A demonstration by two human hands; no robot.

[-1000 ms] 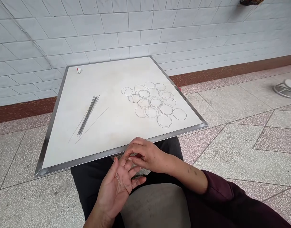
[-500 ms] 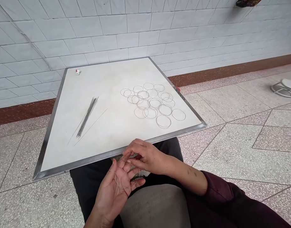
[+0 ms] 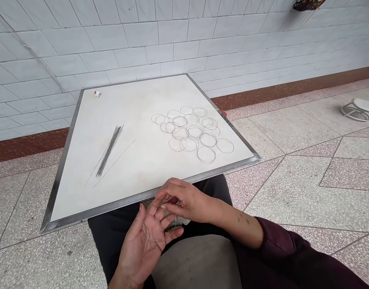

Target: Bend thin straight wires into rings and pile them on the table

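Note:
A thin wire ring [image 3: 144, 229] lies across the palm of my left hand [image 3: 142, 245], which is turned up with its fingers partly curled around the loop. At the fingertips of that hand, my right hand [image 3: 184, 200] is closed in a pinch on the same wire. Its fingers hide the far part of the loop and the wire ends. Both hands are over my lap, just in front of the table [image 3: 136, 104]. Several wire rings [image 3: 206, 147] lie overlapping on the table's right side. A bundle of straight wires [image 3: 110, 151] rests on the left, with a few strays beside it.
A small white and red item [image 3: 97, 94] sits at the table's far left corner. The metal edge [image 3: 106, 211] runs close beyond my hands. Behind the table stands a tiled wall [image 3: 160, 32]. A white-topped stool [image 3: 363, 106] is on the floor at right.
The camera view has shifted slightly. My left hand has moved a little down and left, and the loop in its palm shows slightly wider. My right hand keeps its pinch.

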